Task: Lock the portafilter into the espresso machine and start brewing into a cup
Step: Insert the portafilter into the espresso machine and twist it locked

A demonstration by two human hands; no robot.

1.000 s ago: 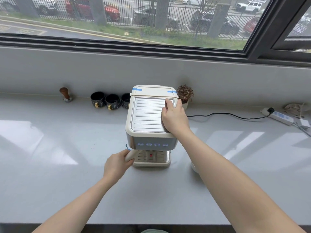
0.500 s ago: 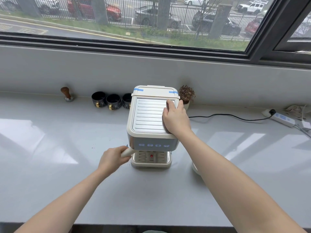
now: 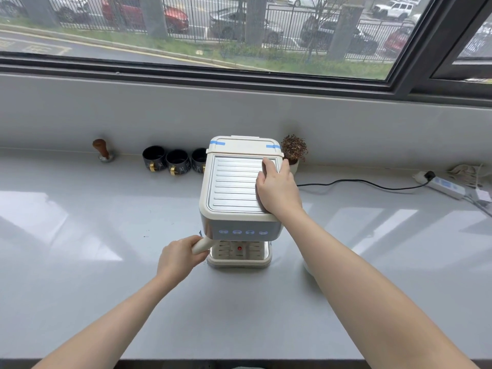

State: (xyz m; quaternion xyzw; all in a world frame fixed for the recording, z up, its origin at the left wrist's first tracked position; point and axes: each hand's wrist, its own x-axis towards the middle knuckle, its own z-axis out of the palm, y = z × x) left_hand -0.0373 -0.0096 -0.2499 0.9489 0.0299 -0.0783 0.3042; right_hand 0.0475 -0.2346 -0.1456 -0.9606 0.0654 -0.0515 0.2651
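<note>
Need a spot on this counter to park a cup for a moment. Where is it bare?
Widest bare patch: counter left of the espresso machine, in front of the black cups and tamper. Another lies right of the right forearm, before the power cord. Crowded: the back wall beside the machine and the power strip corner.

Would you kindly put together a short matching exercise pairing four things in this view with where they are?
Things:
1. left hand
2. right hand
3. tamper
4. potted plant

Places:
A. far left by the wall
B. on the machine's ribbed top
C. just right of the machine's back
D. around the cream portafilter handle

Pairs: 1-D, 2-B, 3-A, 4-C
</note>
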